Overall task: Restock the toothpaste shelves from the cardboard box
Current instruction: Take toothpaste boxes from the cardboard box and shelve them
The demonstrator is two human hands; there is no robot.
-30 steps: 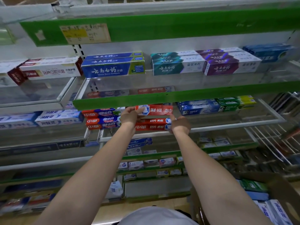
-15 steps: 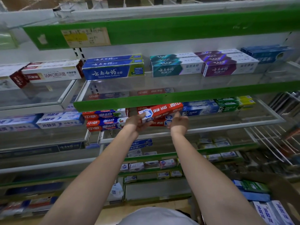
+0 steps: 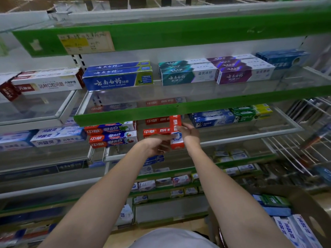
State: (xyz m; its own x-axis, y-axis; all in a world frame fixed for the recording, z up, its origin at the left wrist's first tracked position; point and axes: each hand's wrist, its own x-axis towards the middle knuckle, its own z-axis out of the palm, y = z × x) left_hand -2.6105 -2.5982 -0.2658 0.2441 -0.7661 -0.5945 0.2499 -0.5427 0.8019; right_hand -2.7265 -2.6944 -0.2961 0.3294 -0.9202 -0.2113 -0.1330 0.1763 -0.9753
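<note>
Turned since half a second ago: red toothpaste carton (image 3: 176,131), formerly near level, now stands on end before the middle glass shelf (image 3: 250,136). Right hand (image 3: 188,133) grips its side; left hand (image 3: 157,145), blurred, cups the lower end. Stacked red cartons (image 3: 155,132) lie just behind. Cardboard box (image 3: 308,208), lower right, holds further cartons.

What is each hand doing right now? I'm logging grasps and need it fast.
Left hand: blurred, by the low end of the red toothpaste box; grip cannot be told.
Right hand: closed on the red toothpaste box, held upright.
</note>
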